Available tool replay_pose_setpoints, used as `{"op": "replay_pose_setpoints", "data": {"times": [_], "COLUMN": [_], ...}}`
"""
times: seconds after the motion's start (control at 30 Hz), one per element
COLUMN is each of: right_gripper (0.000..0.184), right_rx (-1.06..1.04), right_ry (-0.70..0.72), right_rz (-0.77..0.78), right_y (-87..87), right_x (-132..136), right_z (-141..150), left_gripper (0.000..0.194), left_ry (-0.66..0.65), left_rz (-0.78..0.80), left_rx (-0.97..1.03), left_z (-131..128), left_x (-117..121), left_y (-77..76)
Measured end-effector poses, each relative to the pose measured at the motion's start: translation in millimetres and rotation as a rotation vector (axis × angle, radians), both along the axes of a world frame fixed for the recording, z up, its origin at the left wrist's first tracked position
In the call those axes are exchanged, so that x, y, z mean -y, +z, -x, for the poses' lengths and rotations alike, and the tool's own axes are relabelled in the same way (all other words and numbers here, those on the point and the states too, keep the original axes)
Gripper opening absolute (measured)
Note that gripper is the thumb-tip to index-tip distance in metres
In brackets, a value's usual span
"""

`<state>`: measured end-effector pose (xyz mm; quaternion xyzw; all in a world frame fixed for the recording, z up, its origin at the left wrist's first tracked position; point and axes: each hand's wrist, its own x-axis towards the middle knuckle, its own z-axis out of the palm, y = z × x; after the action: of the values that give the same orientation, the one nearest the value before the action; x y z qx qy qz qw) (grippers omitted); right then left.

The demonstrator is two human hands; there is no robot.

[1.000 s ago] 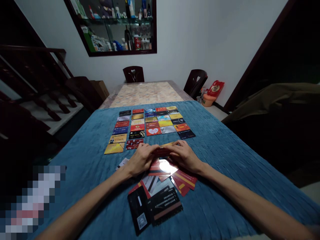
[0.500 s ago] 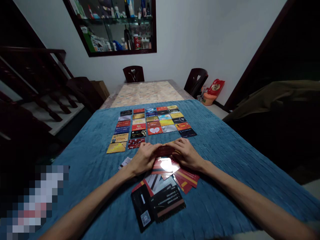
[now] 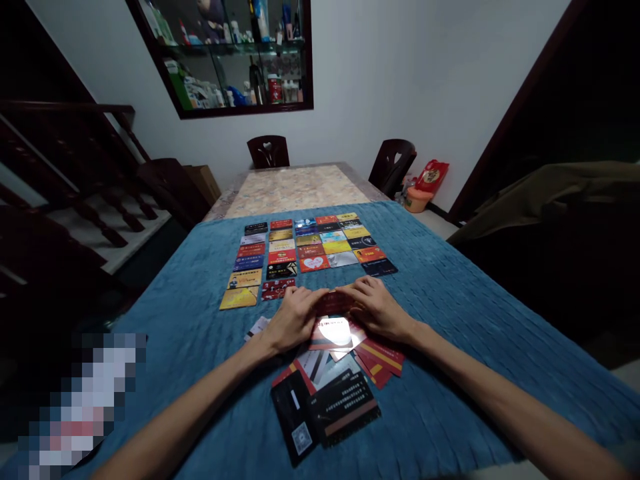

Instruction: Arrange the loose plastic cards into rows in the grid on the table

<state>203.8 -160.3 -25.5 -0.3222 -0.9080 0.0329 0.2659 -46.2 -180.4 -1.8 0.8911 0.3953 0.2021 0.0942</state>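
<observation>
Both hands meet at a dark red card, tilted up above a loose pile. My left hand grips its left end, fingers closed. At the right end, my right hand is closed on the same card; whether more than one card is held I cannot tell. Beneath them a red card shines with glare. Toward me lie overlapping cards: a black card with a square code, a black card with a brown stripe and red cards with yellow stripes. Beyond my hands, columns of laid-out cards face up.
A blue cloth covers the near part of the table; the patterned tabletop shows beyond it. Dark chairs stand around the far end. A blurred-out patch is at lower left. A glass-shelved cabinet is set in the wall.
The view has shifted slightly, so the table and cards sit a little further right and lower. Both hands still hold the dark red card in nearly the same pose.
</observation>
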Motion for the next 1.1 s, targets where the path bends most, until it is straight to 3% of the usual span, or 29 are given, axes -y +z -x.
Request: {"op": "replay_pose_setpoints", "data": {"times": [0.63, 0.83, 1.1], "right_gripper": [0.047, 0.037, 0.038], "right_rx": [0.057, 0.084, 0.108], "right_ry": [-0.07, -0.093, -0.046], "right_rz": [-0.41, -0.514, -0.503], "right_y": [2.2, 7.0, 17.3], "right_x": [-1, 0, -6], "right_z": [7, 10, 21], "left_gripper": [0.054, 0.053, 0.056], "left_ry": [0.075, 0.089, 0.1], "left_rz": [-0.039, -0.089, -0.174], "left_rx": [0.133, 0.016, -0.121], "left_z": [3, 4, 15], "left_x": [-1, 0, 4], "left_y": [-3.5, 2.6, 19.4]}}
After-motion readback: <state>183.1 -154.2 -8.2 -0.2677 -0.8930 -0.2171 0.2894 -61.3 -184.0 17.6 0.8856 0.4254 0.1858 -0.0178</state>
